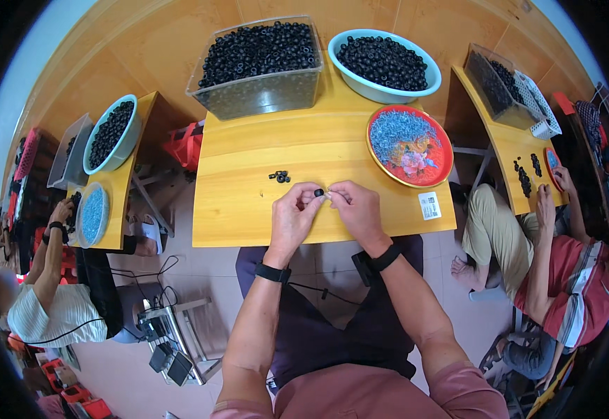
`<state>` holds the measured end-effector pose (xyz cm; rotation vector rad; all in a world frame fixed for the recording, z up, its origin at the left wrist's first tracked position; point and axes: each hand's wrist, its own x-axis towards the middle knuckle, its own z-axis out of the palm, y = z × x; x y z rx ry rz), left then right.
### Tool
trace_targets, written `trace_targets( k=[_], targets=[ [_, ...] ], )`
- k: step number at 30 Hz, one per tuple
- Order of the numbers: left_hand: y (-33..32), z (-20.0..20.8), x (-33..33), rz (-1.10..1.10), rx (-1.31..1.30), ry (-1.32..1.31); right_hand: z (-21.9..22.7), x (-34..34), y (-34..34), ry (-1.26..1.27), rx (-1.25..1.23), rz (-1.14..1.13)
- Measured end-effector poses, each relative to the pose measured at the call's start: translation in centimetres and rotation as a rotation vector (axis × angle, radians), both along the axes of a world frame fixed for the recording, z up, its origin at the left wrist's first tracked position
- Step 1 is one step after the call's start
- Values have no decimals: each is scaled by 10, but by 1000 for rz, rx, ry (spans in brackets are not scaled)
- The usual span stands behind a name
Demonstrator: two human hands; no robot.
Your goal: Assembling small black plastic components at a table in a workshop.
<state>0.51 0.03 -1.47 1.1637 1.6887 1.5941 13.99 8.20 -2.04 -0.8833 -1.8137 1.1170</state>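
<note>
My left hand [293, 213] pinches a small round black plastic piece [319, 192] between thumb and fingertips, just above the near part of the yellow wooden table [248, 213]. Close beside it, the fingertips of my right hand [359, 211] are pressed together at the black piece. Something tiny and pale shows at them, too small to name. A little beyond my left hand lies a loose group of several black pieces [280, 177]. To the right, a red round tray [444, 164] holds a heap of small clear-blue pieces [397, 131].
A clear plastic bin [262, 98] and a light-blue basin [388, 91], both full of black pieces, stand at the table's back. A white label [429, 206] sits near the right corner. People work at tables left [53, 307] and right [563, 279]. A metal stool [186, 335] stands lower left.
</note>
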Motion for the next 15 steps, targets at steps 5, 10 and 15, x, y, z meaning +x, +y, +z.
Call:
trace_targets(
  k=[5,10,15],
  targets=[
    [0,1,-1,4,-44,-44,6,1,-2,-35,14,4],
    [0,7,-1,-18,-31,23,6,2,-2,-81,83,0],
    [1,4,-1,4,-30,61,12,2,-2,26,176,-15]
  ],
)
